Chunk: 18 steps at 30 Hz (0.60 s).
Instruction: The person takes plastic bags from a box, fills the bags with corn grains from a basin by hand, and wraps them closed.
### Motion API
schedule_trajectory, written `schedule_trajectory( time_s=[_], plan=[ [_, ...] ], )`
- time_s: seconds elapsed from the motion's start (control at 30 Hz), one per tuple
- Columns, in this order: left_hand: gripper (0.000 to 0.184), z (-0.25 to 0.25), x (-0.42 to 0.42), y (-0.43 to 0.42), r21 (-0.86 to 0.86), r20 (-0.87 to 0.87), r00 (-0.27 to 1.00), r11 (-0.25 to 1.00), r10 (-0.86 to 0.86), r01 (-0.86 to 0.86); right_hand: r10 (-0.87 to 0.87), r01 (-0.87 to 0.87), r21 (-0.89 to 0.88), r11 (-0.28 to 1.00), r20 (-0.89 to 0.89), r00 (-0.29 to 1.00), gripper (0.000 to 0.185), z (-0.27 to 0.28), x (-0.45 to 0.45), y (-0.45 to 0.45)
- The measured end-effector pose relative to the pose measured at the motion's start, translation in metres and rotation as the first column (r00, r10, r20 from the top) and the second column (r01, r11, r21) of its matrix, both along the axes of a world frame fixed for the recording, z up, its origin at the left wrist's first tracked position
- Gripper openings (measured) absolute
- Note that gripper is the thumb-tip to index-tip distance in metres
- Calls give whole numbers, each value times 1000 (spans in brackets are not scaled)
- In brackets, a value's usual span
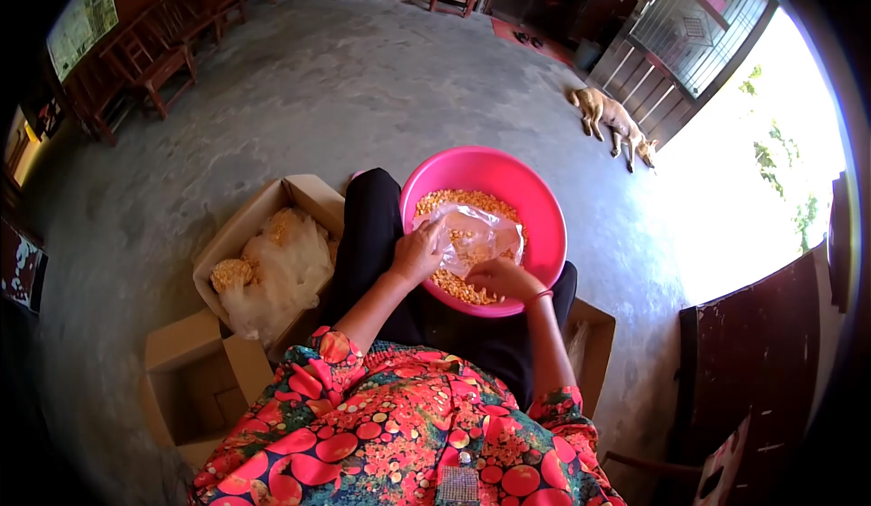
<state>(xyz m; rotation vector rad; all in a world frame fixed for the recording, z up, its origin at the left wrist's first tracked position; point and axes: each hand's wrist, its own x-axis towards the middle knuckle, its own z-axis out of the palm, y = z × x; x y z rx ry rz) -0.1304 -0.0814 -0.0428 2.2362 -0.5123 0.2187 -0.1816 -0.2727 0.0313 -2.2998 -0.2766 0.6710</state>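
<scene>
Pink and round, the basin (pixel 540 211) sits between the person's knees, below both hands, with yellow kernels (pixel 458 199) across its bottom. The left hand (pixel 420 252) pinches the near-left edge of the clear bag (pixel 490 229) — which lies over the kernels, just beyond the right hand. The right hand (pixel 504 279) dips inside the near rim, fingers curled by the bag and the kernels; whether it grips anything, I cannot tell. Left of the left hand stands a box (pixel 220 243) of filled bags (pixel 286 275) — well beyond the right hand, a dog (pixel 610 117) lies on the floor (pixel 381 88).
</scene>
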Motion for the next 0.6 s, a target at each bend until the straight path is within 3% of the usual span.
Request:
schedule_trajectory(
  time_s=[0.03,0.07,0.17,0.27,0.4,0.5,0.57,0.6],
  plan=[
    [54,0,-1,0,33,-9,1000,999,-8,8,30,-26,-109,994,39,999,21,-23,1,-3],
    [55,1,-1,1,67,-18,1000,998,-14,15,125,-61,-221,973,289,949,25,-73,5,-18],
    [56,2,-2,1,80,-15,999,996,-32,33,26,145,-539,830,297,954,33,-104,1,-2],
    [56,-1,-3,2,76,-4,999,997,-32,32,70,47,-473,880,227,971,36,-77,-1,14],
    [54,0,-3,0,43,13,999,999,-32,32,107,-14,-381,924,222,969,36,-112,11,7],
    [51,6,-5,2,66,-48,998,996,-49,53,84,19,-302,953,325,942,34,-122,12,1],
    [50,5,-5,1,66,-49,998,997,-43,46,-90,98,-96,991,87,992,26,-107,9,1],
    [49,4,-5,1,68,-50,998,997,-38,41,-88,96,-98,991,85,992,26,-99,9,2]
  ],
)
